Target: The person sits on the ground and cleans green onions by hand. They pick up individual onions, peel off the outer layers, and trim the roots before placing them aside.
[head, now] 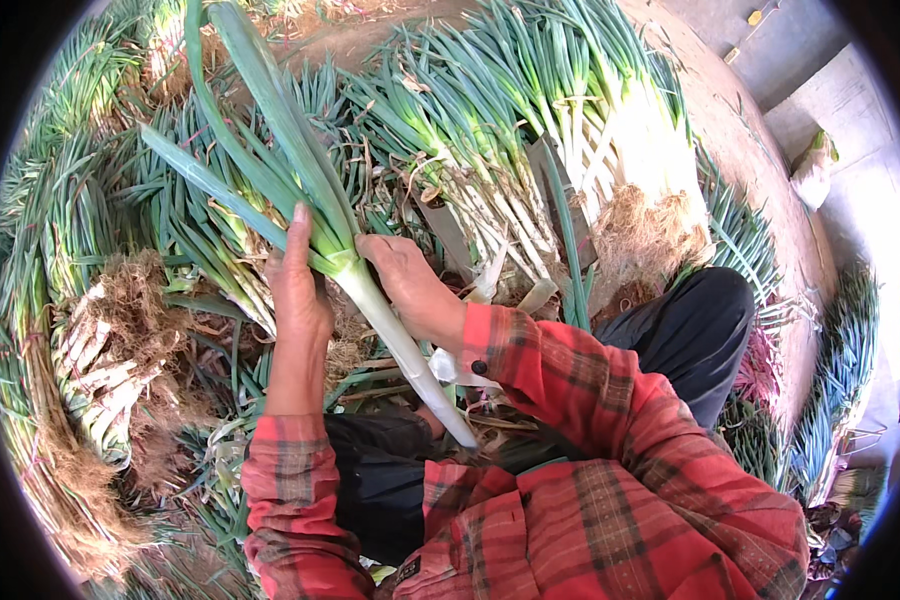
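A large green onion (379, 311) slants across the space over my lap, its green leaves at the upper left and its white root end at the lower right. My left hand (298, 281) grips the leaf bases from the left, thumb pointing up along them. On the other side, my right hand (409, 281) is at the neck where the leaves branch, with its fingers curled against it. Whether those fingers pinch the stalk or a leaf layer is hidden. Beyond the hands, cleaned green onions with white stalks (645, 142) lie beside thinner, browner ones (495, 202).
Untrimmed green onions with tangled brown roots (139, 300) are heaped at the left. My bent knee in dark trousers (690, 322) is at the right. Peeled leaves and scraps litter the ground before me. More bundles (832, 390) lie at the far right, near a white bag (814, 176).
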{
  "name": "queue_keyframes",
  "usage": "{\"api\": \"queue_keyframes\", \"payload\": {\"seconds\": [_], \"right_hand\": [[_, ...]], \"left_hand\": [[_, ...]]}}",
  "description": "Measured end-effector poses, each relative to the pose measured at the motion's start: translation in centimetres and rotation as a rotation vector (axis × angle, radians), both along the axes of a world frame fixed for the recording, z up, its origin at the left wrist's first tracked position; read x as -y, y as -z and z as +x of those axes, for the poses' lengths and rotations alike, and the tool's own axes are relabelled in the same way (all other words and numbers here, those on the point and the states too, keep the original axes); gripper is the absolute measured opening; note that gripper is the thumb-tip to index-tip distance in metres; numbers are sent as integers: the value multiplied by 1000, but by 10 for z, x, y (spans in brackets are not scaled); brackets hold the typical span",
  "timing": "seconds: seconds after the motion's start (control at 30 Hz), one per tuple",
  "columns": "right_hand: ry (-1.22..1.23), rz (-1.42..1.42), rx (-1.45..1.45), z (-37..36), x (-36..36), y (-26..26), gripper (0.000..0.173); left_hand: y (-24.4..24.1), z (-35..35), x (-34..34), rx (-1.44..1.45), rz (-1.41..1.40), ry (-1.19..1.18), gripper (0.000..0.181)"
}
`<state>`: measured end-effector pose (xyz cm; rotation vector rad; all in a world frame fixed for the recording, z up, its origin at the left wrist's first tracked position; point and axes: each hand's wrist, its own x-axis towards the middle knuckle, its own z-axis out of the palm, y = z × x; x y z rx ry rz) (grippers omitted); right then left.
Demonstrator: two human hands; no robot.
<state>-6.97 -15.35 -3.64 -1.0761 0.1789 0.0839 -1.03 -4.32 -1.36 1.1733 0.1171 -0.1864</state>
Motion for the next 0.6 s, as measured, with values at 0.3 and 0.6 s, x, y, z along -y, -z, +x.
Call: {"api": "queue_keyframes", "payload": {"seconds": [0.3, 0.6], "right_hand": [[163, 519, -491, 9, -5, 29, 27], [-170, -367, -454, -59, 63, 101, 30]], "left_hand": [[-14, -7, 4, 13, -145, 56, 43], [-32, -5, -4, 6, -134, 111, 48]]}}
